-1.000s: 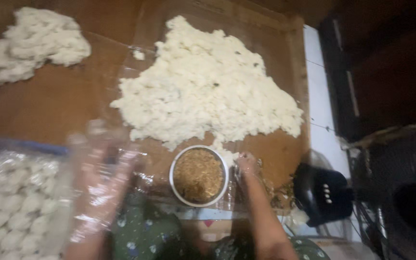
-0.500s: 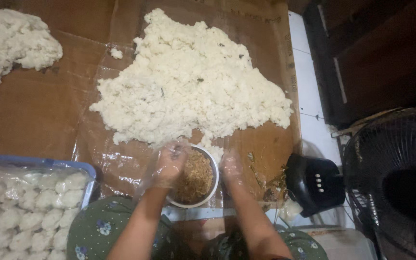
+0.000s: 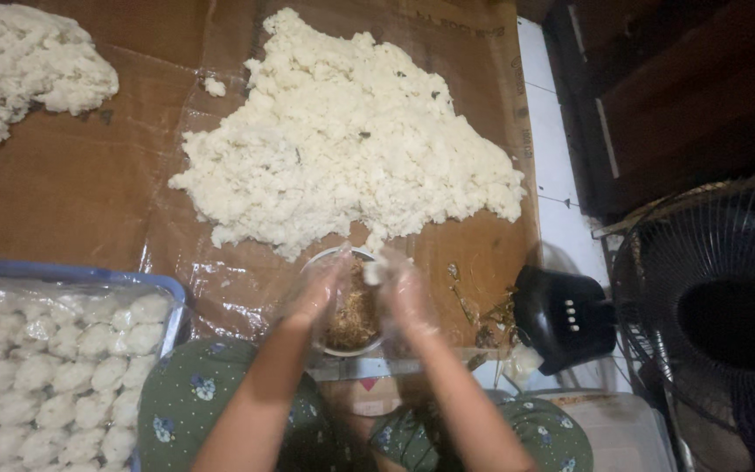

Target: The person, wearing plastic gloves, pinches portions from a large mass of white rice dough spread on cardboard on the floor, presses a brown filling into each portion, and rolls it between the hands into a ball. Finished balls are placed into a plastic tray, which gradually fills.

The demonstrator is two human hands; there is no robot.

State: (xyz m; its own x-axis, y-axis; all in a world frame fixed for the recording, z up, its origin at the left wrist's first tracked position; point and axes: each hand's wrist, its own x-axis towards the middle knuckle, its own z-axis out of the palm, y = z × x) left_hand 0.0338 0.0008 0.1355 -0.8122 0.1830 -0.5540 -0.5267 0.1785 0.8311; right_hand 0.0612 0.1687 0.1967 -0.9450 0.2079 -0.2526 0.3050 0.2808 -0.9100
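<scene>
A big heap of white sticky rice [image 3: 342, 140] lies on plastic-covered brown cardboard [image 3: 80, 192]. Just below it stands a small round metal bowl [image 3: 353, 325] of brown shredded filling. My left hand [image 3: 316, 293] and my right hand [image 3: 404, 293], both in thin clear plastic gloves, hover over the bowl, close together. My right hand pinches a small lump of white rice [image 3: 376, 273] at its fingertips. My left hand is cupped beside it, and what it holds is hidden.
A second rice heap [image 3: 19, 74] sits at the far left. A blue tray [image 3: 168, 288] lined with plastic holds several shaped rice balls [image 3: 54, 376] at lower left. A black fan base [image 3: 565, 316] and fan cage [image 3: 718, 315] stand at right. Scraps [image 3: 487, 319] lie near the bowl.
The view shifted slightly. Both hands moved from the bowl's sides to just above it and drew closer together, the right one now holding a rice lump.
</scene>
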